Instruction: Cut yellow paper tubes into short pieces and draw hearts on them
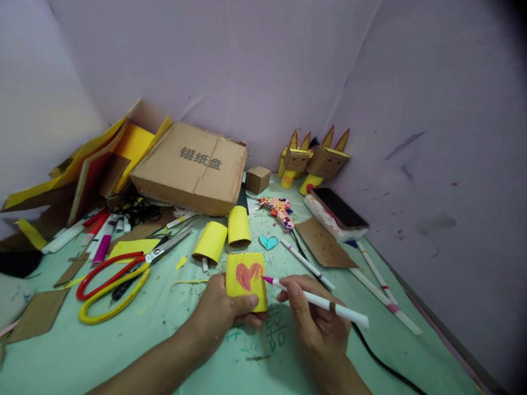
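Note:
My left hand (230,304) grips a yellow paper-covered cardboard tube (246,302), its thumb across the lower front. A heart coloured in pinkish red shows on the tube's face. In my right hand (317,323) is a white felt-tip marker (321,300) with a magenta tip, which meets or nearly meets the heart's right edge. Just beyond stand two more yellow tubes, one (211,241) with a small white stick at its base, the other (239,226) behind it. A blue paper heart (268,242) lies to their right.
Scissors (119,280) with red and yellow handles lie open at left, near several markers (102,238). A large cardboard box (189,167) sits behind. A patterned glue gun (280,209), a phone (340,208) and cardboard figures (327,162) are at back right. A black cord (382,362) runs at right.

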Tool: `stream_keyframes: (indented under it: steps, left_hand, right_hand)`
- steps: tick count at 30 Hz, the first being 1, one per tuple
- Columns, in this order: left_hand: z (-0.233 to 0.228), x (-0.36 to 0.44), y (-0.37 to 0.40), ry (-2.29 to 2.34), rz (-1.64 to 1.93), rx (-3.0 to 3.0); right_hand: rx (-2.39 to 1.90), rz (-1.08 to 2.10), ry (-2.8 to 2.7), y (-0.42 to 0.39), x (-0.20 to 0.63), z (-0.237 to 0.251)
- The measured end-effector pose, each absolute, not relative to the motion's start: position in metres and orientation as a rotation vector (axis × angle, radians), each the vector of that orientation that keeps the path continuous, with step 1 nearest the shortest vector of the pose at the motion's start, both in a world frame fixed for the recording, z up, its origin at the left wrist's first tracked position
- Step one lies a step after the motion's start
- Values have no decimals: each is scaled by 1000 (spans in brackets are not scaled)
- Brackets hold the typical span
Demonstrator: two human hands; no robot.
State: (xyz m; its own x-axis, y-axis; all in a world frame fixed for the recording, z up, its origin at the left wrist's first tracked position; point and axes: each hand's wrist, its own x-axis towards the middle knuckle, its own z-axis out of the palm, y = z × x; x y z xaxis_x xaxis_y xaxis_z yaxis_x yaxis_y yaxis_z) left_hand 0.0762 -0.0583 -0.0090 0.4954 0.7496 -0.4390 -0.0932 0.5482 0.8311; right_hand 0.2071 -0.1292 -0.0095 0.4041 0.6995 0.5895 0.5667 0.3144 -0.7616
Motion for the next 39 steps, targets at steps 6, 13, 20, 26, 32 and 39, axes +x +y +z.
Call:
stream_keyframes:
  steps: [6, 13, 20, 26, 32, 39]
  left_hand:
    - [-13, 75, -57, 905, 582, 867]
    - [-6, 75, -61, 912, 583, 880]
    - [-6, 76, -60, 912, 598, 862]
    - [-12, 76, -59, 897, 582, 863]
    - [-6, 76, -60, 887, 582, 889]
    - [-8, 76, -59, 887, 573, 893]
  right_hand:
    - [-1297, 162, -1308, -129, 206, -12]
    - [-1254, 157, -1403, -129, 209, -15]
    - [-1278, 134, -1413, -129, 213, -16]
    - [-1234, 175, -1476, -130, 211, -16]
    - [-1284, 158, -1406, -130, 214, -17]
    - [-1287, 183, -1414, -130, 212, -17]
